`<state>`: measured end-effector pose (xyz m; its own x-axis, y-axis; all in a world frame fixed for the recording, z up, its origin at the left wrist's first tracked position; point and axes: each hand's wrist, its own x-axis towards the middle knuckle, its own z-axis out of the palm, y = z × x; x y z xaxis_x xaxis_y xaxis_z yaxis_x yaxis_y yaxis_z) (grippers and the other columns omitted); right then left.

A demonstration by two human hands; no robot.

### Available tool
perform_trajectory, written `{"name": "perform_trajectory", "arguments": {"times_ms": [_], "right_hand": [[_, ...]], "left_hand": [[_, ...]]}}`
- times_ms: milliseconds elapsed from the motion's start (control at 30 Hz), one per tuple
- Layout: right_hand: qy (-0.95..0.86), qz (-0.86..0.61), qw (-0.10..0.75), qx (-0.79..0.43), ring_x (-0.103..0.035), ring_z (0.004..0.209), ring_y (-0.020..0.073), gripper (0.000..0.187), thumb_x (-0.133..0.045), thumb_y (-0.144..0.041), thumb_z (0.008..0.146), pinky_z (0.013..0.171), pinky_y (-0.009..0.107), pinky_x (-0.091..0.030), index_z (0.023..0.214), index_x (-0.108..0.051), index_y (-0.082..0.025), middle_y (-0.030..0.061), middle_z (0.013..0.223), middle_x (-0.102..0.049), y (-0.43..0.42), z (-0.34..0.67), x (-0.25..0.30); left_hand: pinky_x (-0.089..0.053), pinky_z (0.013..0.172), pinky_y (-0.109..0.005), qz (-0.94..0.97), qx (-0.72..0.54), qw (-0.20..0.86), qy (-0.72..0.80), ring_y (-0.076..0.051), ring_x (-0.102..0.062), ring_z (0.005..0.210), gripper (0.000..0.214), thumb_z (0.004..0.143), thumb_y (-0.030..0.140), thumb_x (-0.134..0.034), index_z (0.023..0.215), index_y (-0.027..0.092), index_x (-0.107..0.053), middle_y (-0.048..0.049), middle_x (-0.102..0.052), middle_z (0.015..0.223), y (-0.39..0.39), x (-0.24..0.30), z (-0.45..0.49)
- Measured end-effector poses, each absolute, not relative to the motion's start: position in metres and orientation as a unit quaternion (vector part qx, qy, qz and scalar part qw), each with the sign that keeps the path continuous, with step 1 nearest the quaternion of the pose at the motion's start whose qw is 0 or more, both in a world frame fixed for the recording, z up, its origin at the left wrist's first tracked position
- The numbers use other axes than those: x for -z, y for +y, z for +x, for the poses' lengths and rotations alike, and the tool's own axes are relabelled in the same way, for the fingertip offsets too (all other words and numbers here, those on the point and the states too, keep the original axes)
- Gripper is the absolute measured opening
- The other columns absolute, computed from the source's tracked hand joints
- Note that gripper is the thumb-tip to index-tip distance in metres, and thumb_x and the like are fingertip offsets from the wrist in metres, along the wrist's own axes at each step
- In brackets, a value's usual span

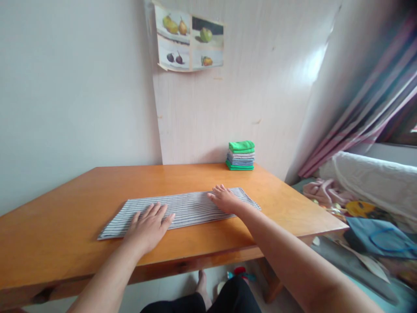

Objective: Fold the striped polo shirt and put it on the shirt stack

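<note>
A striped grey-and-white cloth (189,208), folded into a long flat strip, lies across the wooden table (81,191) in front of me. Flat on its left part rests my left hand (150,226), fingers stretched out. My right hand (224,200) lies on the cloth's right part, its fingers spread as well. Neither hand grips anything. The cloth's right end and its left corner show beyond my hands.
At the table's back right stands a stack of folded cloths (241,155), green on top, against the wall. Fruit pictures (190,41) hang above. To the right are a curtain (352,104), a blue item (381,237) and piled fabrics. The table's front edge is close to me.
</note>
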<state>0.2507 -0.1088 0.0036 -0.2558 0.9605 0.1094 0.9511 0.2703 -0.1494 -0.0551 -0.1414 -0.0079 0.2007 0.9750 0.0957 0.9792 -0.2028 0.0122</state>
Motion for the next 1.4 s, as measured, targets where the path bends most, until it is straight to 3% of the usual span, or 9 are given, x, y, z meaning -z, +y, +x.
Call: {"name": "perform_trajectory", "arguments": {"times_ms": [200, 533, 700, 933, 1067, 1400], "right_hand": [[-0.755, -0.652, 0.06, -0.044, -0.013, 0.149, 0.0303, 0.08, -0.021, -0.068, 0.096, 0.118, 0.049, -0.014, 0.153, -0.028, -0.012, 0.0175, 0.161, -0.023, -0.117, 0.267, 0.015], [-0.738, -0.67, 0.076, -0.021, -0.018, 0.148, 0.0291, 0.07, -0.023, -0.062, 0.098, 0.117, 0.047, -0.015, 0.15, -0.035, -0.015, 0.0152, 0.158, -0.03, -0.112, 0.287, 0.006], [-0.705, -0.706, 0.065, -0.02, -0.021, 0.147, 0.0328, 0.08, -0.025, -0.067, 0.095, 0.116, 0.046, -0.018, 0.15, -0.033, -0.01, 0.0201, 0.158, -0.028, -0.111, 0.307, 0.015], [-0.703, -0.707, 0.067, -0.042, -0.02, 0.147, 0.0306, 0.08, -0.024, -0.069, 0.095, 0.116, 0.045, -0.017, 0.15, -0.033, -0.011, 0.0186, 0.158, -0.028, -0.107, 0.31, 0.016], [-0.695, -0.715, 0.066, -0.036, -0.022, 0.147, 0.0308, 0.074, -0.021, -0.066, 0.097, 0.115, 0.052, -0.018, 0.147, -0.037, -0.014, 0.0191, 0.156, -0.033, -0.11, 0.319, 0.012], [-0.68, -0.731, 0.039, -0.04, -0.016, 0.149, 0.0297, 0.073, -0.016, -0.067, 0.097, 0.114, 0.062, -0.011, 0.151, -0.03, -0.02, 0.0149, 0.161, -0.024, -0.124, 0.328, 0.01]], "left_hand": [[-0.015, 0.117, -0.054, -0.774, 0.043, 0.022, -0.632, -0.027, -0.017, 0.15, 0.07, 0.095, 0.061, -0.021, 0.153, 0.023, -0.034, -0.0034, -0.024, 0.161, -0.144, 0.005, -0.054], [-0.016, 0.117, -0.055, -0.776, 0.042, 0.02, -0.628, -0.028, -0.019, 0.149, 0.069, 0.095, 0.06, -0.02, 0.152, 0.024, -0.035, -0.0044, -0.023, 0.161, -0.143, 0.005, -0.055], [-0.015, 0.117, -0.055, -0.775, 0.023, 0.022, -0.632, -0.028, -0.017, 0.15, 0.067, 0.096, 0.058, -0.019, 0.152, 0.025, -0.035, -0.0039, -0.021, 0.161, -0.146, 0.0, -0.053], [-0.016, 0.117, -0.055, -0.773, 0.033, 0.021, -0.633, -0.028, -0.017, 0.15, 0.069, 0.095, 0.059, -0.021, 0.153, 0.024, -0.032, -0.0032, -0.021, 0.161, -0.142, 0.006, -0.055], [-0.016, 0.116, -0.055, -0.775, 0.036, 0.021, -0.63, -0.028, -0.017, 0.15, 0.069, 0.095, 0.059, -0.022, 0.153, 0.024, -0.032, -0.003, -0.021, 0.161, -0.14, 0.008, -0.056], [-0.016, 0.116, -0.056, -0.773, 0.053, 0.015, -0.632, -0.029, -0.018, 0.149, 0.069, 0.094, 0.059, -0.024, 0.152, 0.024, -0.035, -0.0045, -0.024, 0.161, -0.141, 0.007, -0.055]]}}
